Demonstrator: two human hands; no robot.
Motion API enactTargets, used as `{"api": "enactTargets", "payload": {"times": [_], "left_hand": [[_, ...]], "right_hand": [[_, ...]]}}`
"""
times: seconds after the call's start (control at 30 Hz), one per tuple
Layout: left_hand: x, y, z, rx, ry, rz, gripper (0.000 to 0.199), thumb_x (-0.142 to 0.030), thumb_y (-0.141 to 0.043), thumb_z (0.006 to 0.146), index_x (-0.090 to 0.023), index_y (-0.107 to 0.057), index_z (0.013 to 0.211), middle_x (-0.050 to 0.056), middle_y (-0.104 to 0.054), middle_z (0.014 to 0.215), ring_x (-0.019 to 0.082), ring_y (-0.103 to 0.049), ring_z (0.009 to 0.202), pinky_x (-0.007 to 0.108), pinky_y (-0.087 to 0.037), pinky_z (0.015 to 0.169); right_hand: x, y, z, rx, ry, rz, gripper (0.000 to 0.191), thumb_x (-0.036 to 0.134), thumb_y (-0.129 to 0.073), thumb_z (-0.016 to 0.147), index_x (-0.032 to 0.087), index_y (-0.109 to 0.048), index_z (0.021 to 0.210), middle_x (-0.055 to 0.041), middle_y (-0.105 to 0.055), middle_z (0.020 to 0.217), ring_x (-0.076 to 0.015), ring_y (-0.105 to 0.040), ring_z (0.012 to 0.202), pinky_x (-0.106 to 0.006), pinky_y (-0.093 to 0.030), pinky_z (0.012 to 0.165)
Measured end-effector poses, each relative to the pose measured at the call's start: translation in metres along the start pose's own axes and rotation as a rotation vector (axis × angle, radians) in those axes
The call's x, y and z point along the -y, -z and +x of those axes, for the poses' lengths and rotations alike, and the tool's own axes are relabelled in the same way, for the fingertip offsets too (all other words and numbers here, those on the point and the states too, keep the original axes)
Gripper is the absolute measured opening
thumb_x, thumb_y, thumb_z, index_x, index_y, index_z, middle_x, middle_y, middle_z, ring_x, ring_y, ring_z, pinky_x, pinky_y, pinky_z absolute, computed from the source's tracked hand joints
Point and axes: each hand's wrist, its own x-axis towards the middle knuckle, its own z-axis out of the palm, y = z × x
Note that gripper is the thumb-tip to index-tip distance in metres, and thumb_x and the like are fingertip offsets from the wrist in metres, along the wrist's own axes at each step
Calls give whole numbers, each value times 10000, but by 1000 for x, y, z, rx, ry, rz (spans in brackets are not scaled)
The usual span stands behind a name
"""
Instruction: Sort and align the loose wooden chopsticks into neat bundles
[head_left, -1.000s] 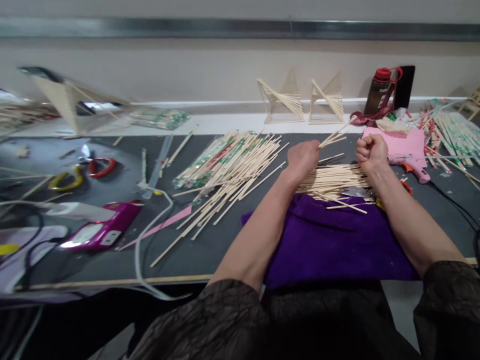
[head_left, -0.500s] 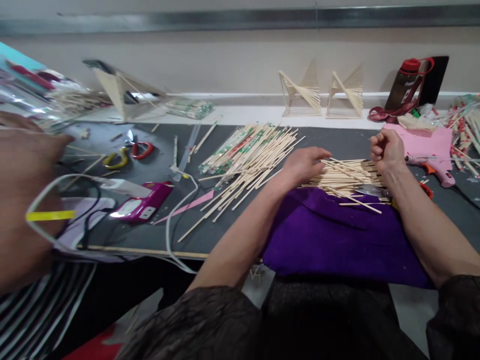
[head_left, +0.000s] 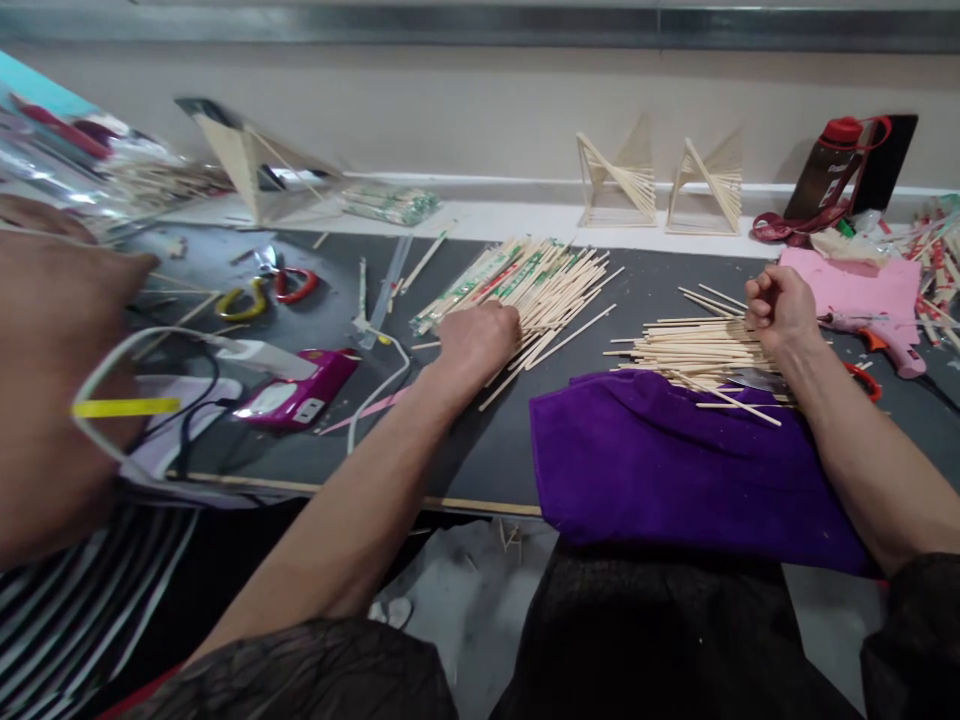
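My left hand lies on the left pile of wooden sticks, some in printed wrappers. Its fingers are curled down onto the sticks, and what they grip is hidden. My right hand is closed in a loose fist at the right end of a second pile of bare sticks; whether anything small is inside cannot be seen. That pile sits along the upper edge of a purple cloth. A metal blade shows partly among the sticks beside my right wrist.
Two stick models stand at the back. A bottle, pink glue gun and pink sheet are at right. Leftward lie red-handled pliers, a magenta device with a white cable, and another person's arm.
My left hand has moved left from the bare-stick pile to the wrapped-stick pile. Sticks near both piles lie differently. My right hand stays closed in place; the view has shifted slightly.
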Motion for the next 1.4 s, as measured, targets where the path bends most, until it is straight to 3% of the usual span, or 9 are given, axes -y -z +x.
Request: {"api": "enactTargets", "payload": {"times": [0.17,0.33,0.47,0.6,0.7,0.83,1.03,1.2,1.4], "left_hand": [[2,1,1,-44,-49,148,412,-243,-369,861,-112,-711,1049,245,-665,1072,365,-627,996,441,-473,766],[4,26,8,40,96,92,361,-338,-488,818,-195,-724,1051,146,-704,1088,331,-628,1043,366,-482,789],[-2,41,28,-56,161,73,402,-367,-463,847,-215,-702,1132,130,-692,1147,328,-614,1088,384,-487,826],[-7,35,51,102,223,127,433,-444,-622,737,-142,-737,1026,205,-683,1125,364,-619,1053,422,-494,825],[-4,22,57,171,130,76,421,-495,-662,690,-168,-745,942,176,-709,1043,329,-633,1013,390,-485,822],[-7,9,51,113,-20,-54,356,-449,-640,712,-186,-710,942,146,-715,1003,290,-640,947,354,-463,778],[-21,4,49,82,-27,-155,194,-308,-656,646,-180,-674,791,134,-708,896,261,-634,840,327,-424,687],[-11,7,57,104,-24,-154,148,-322,-617,665,-179,-651,687,102,-679,744,236,-613,762,321,-409,662],[1,24,68,103,41,-117,220,-364,-571,690,-169,-668,720,110,-678,773,249,-619,792,316,-434,673]], "right_hand": [[-3,-1,-2,21,14,-6,163,213,-514,697,177,-406,581,43,-507,537,-15,-296,328,-147,-147,288],[-5,-1,0,27,29,-18,167,216,-527,686,179,-403,581,41,-514,538,-16,-299,331,-146,-147,287],[-6,-1,0,29,33,-28,173,218,-533,689,179,-403,582,42,-521,534,-14,-303,328,-145,-150,284],[-5,-1,-1,17,35,-19,189,218,-543,698,179,-401,578,43,-518,530,-11,-304,324,-141,-154,283],[-5,-2,1,11,35,-13,200,220,-544,715,179,-405,578,43,-519,527,-11,-302,319,-141,-153,281],[-6,-3,2,5,35,-24,223,231,-544,736,182,-397,576,44,-519,517,-14,-297,313,-146,-150,280],[-7,-3,0,10,42,-55,242,249,-572,706,181,-382,572,47,-516,526,-12,-301,321,-147,-146,290],[-9,-2,0,22,37,-57,190,229,-557,688,177,-411,579,45,-528,535,-11,-304,327,-144,-149,289],[-11,-3,0,28,41,-66,198,232,-571,675,182,-405,578,42,-515,529,-19,-301,330,-146,-150,285]]}}
